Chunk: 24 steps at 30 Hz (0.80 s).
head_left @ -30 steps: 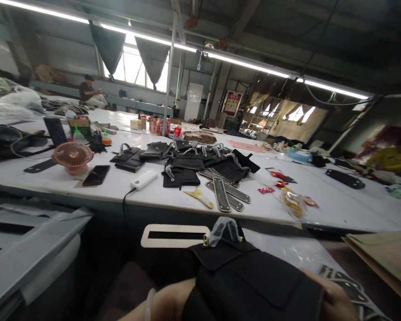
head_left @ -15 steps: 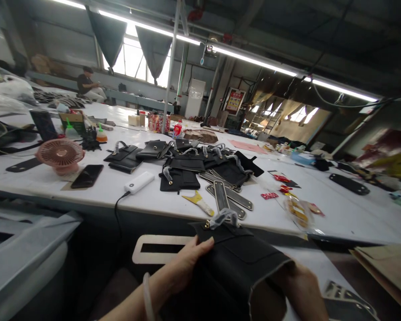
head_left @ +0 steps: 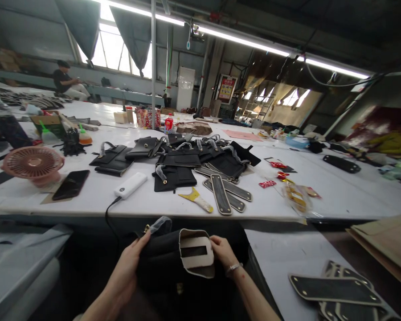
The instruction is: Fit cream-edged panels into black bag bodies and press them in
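A black leather bag [head_left: 162,258] lies low in front of me, tipped so its raw-edged open end faces right. My left hand [head_left: 128,267] grips it by the side near the handle [head_left: 162,225], which is wrapped in clear plastic. With fingers pinched, my right hand [head_left: 223,254] holds the rim of the open end. A cream, round-cornered panel [head_left: 200,265] with a rectangular slot shows in that opening. The right fingertips are partly hidden, so I cannot tell whether they also touch the panel. A metal clasp [head_left: 179,288] glints on the dark lower part.
Several black bags [head_left: 178,156] are heaped on the white table [head_left: 173,205], beside black strips with eyelets [head_left: 221,194]. A pink fan [head_left: 33,162], phone [head_left: 71,184], white power bank [head_left: 130,186] and yellow scraper [head_left: 196,199] lie along it. More strips [head_left: 334,289] are stacked at lower right.
The bag has moved left and turned, so its open end shows from the side. The cream panel, earlier left of the bag, now appears in the opening. My right hand has come into clearer view.
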Available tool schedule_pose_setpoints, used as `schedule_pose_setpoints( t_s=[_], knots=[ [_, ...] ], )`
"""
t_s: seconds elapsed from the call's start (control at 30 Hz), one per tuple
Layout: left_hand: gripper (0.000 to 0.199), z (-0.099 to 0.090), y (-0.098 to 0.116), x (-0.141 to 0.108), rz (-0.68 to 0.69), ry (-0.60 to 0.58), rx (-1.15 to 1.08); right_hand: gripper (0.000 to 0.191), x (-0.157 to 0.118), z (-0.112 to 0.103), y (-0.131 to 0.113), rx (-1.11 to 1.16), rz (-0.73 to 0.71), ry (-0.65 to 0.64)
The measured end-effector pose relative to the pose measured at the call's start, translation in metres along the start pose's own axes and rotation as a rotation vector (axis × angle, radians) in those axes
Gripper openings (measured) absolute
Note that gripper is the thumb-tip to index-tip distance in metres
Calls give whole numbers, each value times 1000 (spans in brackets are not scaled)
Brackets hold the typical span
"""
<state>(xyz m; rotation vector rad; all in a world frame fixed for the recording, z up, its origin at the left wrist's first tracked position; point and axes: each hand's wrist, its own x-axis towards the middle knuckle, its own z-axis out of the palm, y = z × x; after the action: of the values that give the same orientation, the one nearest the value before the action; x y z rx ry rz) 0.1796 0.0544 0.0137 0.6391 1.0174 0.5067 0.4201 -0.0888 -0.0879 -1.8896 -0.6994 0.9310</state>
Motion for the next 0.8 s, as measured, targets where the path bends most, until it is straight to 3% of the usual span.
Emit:
schedule_pose_setpoints(
  t_s=[0.1, 0.2, 0.3, 0.43, 0.63, 0.8],
  knots=[
    [40, -15, 3, 0, -11, 62, 22, 42, -22, 33, 28, 210, 23, 0],
    [42, -25, 5, 2, -30, 48, 19, 41, -40, 54, 42, 348, 87, -15],
    [41, -40, 12, 10, -7, 31, 63, 38, -44, 59, 41, 432, 106, -44],
    [33, -69, 16, 25, 24, 146, 207, 32, -41, 55, 29, 534, 76, -76],
    [28, -96, -18, 39, -42, 174, 185, 42, -41, 65, 25, 845, 161, -104],
    [24, -105, -30, 51, -94, 179, 177, 43, -28, 94, 35, 1021, 260, -103]
  ],
)
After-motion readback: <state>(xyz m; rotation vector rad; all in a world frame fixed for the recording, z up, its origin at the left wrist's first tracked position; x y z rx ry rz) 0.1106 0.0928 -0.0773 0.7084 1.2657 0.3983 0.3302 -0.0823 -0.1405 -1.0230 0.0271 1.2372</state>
